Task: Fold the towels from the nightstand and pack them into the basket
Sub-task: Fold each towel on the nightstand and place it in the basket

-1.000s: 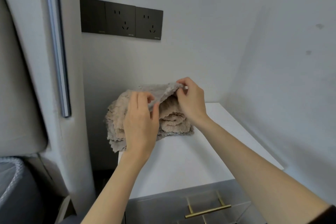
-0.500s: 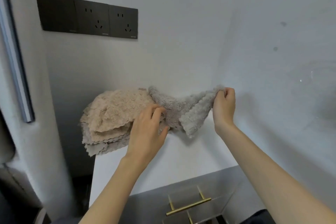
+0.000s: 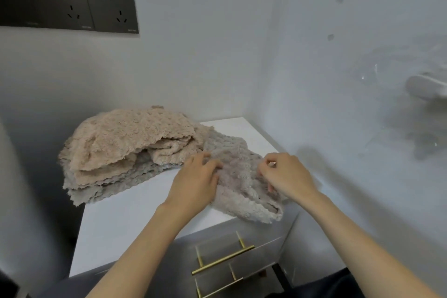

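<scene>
Head view: the grey towel (image 3: 242, 176) lies crumpled on the nightstand (image 3: 125, 220), front right, one end over the edge, touching the pile (image 3: 125, 143). The left hand (image 3: 196, 184) presses on it, fingers nearly straight; the right hand (image 3: 285, 176) pinches a fold. Pull the cloth clear, spread it flat, and match corners before folding. No basket shows.
</scene>
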Demonstrator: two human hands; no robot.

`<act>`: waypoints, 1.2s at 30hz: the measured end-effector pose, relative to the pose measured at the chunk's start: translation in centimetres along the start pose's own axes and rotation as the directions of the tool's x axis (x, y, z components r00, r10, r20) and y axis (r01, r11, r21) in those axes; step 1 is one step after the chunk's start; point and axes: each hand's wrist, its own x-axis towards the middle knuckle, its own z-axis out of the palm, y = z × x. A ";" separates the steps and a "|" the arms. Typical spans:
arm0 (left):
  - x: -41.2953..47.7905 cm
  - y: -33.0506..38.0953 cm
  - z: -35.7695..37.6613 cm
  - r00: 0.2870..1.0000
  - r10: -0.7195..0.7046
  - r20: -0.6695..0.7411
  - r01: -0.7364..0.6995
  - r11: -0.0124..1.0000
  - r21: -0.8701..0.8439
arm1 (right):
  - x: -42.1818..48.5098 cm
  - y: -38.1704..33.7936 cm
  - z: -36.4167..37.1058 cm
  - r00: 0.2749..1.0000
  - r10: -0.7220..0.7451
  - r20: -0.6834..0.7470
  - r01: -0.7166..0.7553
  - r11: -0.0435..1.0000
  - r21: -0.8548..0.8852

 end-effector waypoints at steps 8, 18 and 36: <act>0.4 -0.6 0.9 0.996 -0.041 0.083 0.034 0.997 0.075 | 0.7 0.9 2.0 0.936 -0.178 0.304 0.203 0.978 -0.053; -0.2 -2.4 -0.5 0.988 -0.072 0.137 0.030 0.958 0.287 | -0.1 2.4 -1.0 0.998 -0.023 -0.059 0.001 0.941 -0.339; 0.3 -3.7 -2.4 0.866 -0.377 0.328 0.419 0.906 -0.066 | 0.0 5.2 -2.0 0.950 0.292 0.109 -0.259 0.935 -0.242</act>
